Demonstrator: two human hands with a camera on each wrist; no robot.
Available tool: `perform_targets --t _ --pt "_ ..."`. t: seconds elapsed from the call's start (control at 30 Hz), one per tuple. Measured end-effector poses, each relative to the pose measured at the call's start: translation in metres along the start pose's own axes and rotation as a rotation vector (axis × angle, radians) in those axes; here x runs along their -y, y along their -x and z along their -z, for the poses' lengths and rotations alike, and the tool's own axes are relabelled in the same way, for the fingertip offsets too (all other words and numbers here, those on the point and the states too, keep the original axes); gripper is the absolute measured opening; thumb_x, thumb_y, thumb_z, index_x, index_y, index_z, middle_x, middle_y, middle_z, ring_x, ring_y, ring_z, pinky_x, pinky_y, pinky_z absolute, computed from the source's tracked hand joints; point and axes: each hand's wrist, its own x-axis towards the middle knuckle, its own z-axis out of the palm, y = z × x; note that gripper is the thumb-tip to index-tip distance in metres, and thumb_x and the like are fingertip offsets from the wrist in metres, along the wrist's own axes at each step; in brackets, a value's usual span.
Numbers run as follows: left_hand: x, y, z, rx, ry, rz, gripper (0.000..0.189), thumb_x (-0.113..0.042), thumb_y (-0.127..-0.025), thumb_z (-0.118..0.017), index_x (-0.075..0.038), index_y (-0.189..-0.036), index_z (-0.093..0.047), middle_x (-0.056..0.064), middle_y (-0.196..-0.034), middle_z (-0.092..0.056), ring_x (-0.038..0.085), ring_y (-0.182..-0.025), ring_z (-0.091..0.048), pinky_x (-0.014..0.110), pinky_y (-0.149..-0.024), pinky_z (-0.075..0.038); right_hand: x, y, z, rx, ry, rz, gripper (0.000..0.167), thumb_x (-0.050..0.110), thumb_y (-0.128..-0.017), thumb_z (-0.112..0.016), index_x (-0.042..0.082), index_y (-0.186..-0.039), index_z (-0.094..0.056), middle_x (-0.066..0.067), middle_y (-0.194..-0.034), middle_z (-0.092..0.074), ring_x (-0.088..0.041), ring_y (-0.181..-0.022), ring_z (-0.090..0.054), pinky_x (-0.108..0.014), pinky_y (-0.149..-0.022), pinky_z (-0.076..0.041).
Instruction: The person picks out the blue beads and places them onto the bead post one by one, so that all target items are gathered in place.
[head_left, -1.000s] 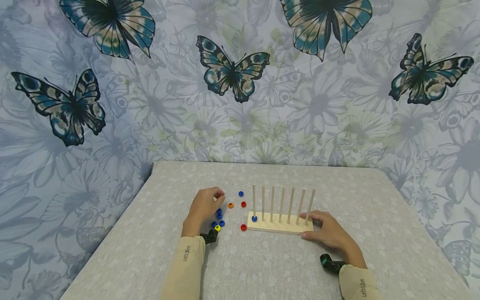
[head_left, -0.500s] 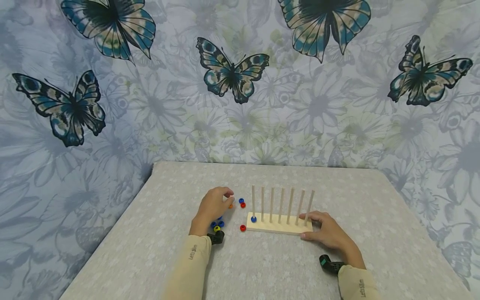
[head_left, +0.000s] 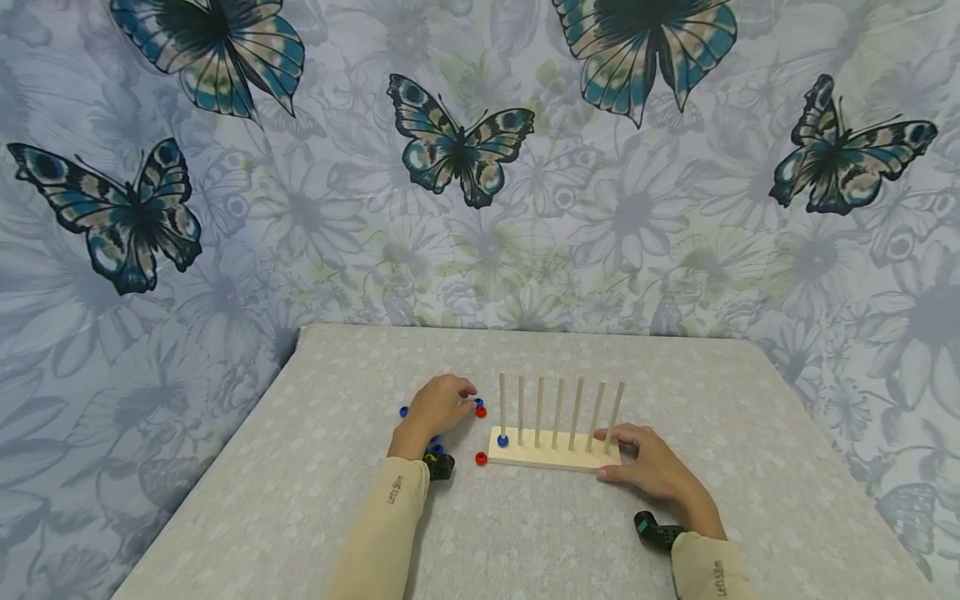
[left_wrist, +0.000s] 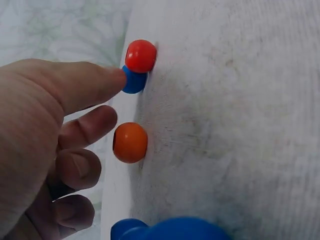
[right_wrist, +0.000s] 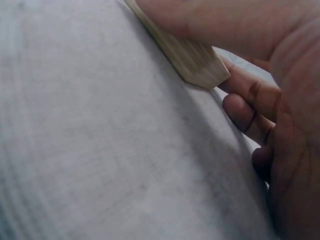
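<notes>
My left hand (head_left: 437,407) reaches over the table left of a wooden peg stand (head_left: 553,457). In the left wrist view its thumb tip overlaps a blue bead (left_wrist: 135,83) that touches a red bead (left_wrist: 141,56); actual contact with the thumb cannot be told. The other fingers are loosely bent near an orange bead (left_wrist: 130,143), which the hand hides in the head view. My right hand (head_left: 656,467) grips the stand's right end, thumb in front and fingers behind. One blue bead (head_left: 502,441) sits at the foot of the leftmost peg.
Another red bead (head_left: 481,458) lies by the stand's front left corner. A blue bead (head_left: 403,412) rests left of my left hand. More blue beads (head_left: 437,450) and a yellow one lie partly hidden by the left wrist. Several tall pegs (head_left: 556,417) rise from the stand.
My left hand has moved right, past the orange bead to the blue and red pair. That blue bead has come nearer, against the red one. My right hand keeps its grip.
</notes>
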Motion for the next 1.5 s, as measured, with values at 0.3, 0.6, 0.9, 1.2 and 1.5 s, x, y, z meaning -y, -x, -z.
perform_targets --t 0.3,0.6,0.9,1.2,1.5 --pt "0.004 -0.002 -0.008 0.024 0.019 0.019 0.018 -0.026 -0.09 -0.075 -0.018 -0.106 -0.077 -0.002 -0.101 -0.073 0.017 -0.097 -0.067 0.039 -0.087 -0.055 -0.001 0.0 -0.001 0.0 -0.001 -0.016 0.059 0.044 -0.071 -0.089 0.025 -0.124 -0.07 -0.005 -0.136 -0.063 -0.036 -0.132 -0.047 -0.065 -0.111 -0.033" --pt "0.008 -0.003 -0.011 0.007 0.026 0.008 0.017 -0.029 -0.091 -0.075 -0.02 -0.105 -0.077 -0.004 -0.1 -0.071 0.014 -0.093 -0.066 0.037 -0.085 -0.055 -0.001 -0.001 0.0 0.007 -0.003 -0.019 0.06 0.043 -0.071 -0.089 0.025 -0.125 -0.07 -0.006 -0.137 -0.062 -0.038 -0.133 -0.046 -0.066 -0.111 -0.032" --pt "0.008 -0.002 -0.011 -0.015 0.017 0.012 0.02 -0.031 -0.091 -0.074 -0.017 -0.106 -0.076 -0.002 -0.099 -0.072 0.015 -0.09 -0.065 0.037 -0.082 -0.055 0.002 0.0 0.001 0.013 -0.008 -0.03 0.06 0.043 -0.071 -0.089 0.026 -0.126 -0.069 -0.006 -0.139 -0.061 -0.039 -0.135 -0.045 -0.068 -0.111 -0.03" --pt "0.005 0.003 -0.005 -0.121 0.044 -0.042 0.024 -0.033 -0.094 -0.07 -0.017 -0.112 -0.073 -0.001 -0.102 -0.071 0.019 -0.095 -0.067 0.038 -0.083 -0.055 0.0 0.001 0.0 0.008 -0.011 -0.025 0.059 0.043 -0.071 -0.089 0.026 -0.125 -0.07 -0.005 -0.137 -0.062 -0.037 -0.133 -0.046 -0.066 -0.111 -0.031" --pt "0.0 0.006 0.008 -0.318 0.049 -0.144 0.021 -0.028 -0.092 -0.073 -0.013 -0.106 -0.073 0.003 -0.097 -0.071 0.024 -0.089 -0.07 0.036 -0.077 -0.057 0.001 0.001 0.001 0.008 -0.016 -0.027 0.059 0.043 -0.072 -0.089 0.026 -0.125 -0.069 -0.005 -0.136 -0.063 -0.036 -0.132 -0.047 -0.065 -0.11 -0.033"
